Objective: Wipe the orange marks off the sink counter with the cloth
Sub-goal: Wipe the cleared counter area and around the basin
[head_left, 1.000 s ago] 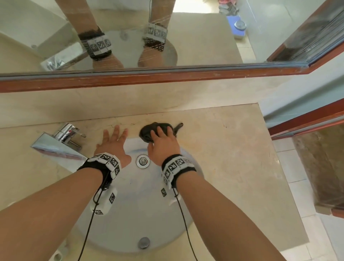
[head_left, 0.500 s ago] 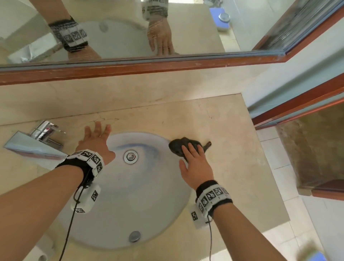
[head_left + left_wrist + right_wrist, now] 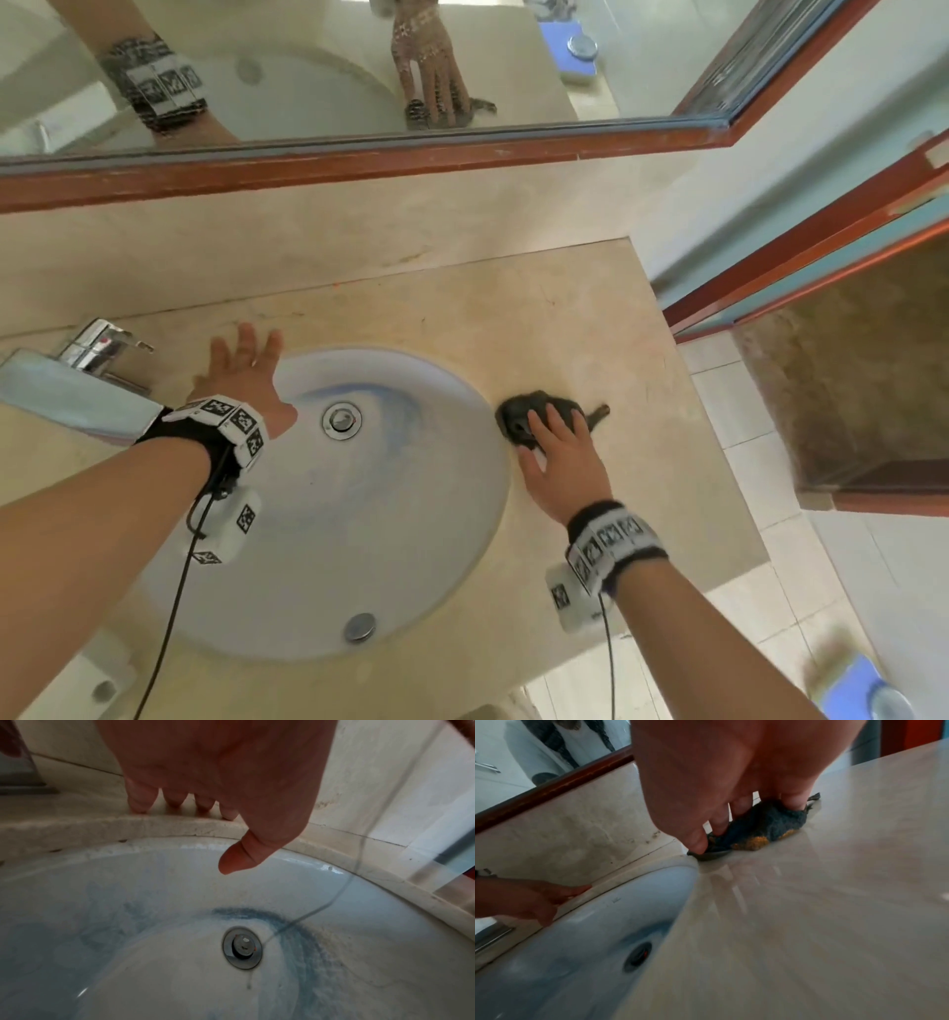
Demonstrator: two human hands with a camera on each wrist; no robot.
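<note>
The dark grey cloth (image 3: 534, 408) lies bunched on the beige sink counter (image 3: 590, 318), just right of the basin rim. My right hand (image 3: 557, 457) presses down on it with fingers stretched over the top. In the right wrist view the cloth (image 3: 765, 825) carries orange stains along its near edge, and the thumb and fingertips of the right hand (image 3: 731, 780) push into it. A tiny orange speck (image 3: 336, 284) sits on the seam at the back wall. My left hand (image 3: 241, 370) lies flat on the counter behind the basin, its fingertips (image 3: 180, 798) on the stone.
The white basin (image 3: 359, 539) has blue smears around its drain (image 3: 341, 419). A chrome faucet (image 3: 102, 354) stands at the left. A wood-framed mirror (image 3: 359, 159) runs above the backsplash. The counter ends at the right over a tiled floor with a blue scale (image 3: 862, 688).
My right hand has slid the cloth from behind the basin round to its right side. The left hand has stayed flat behind the basin.
</note>
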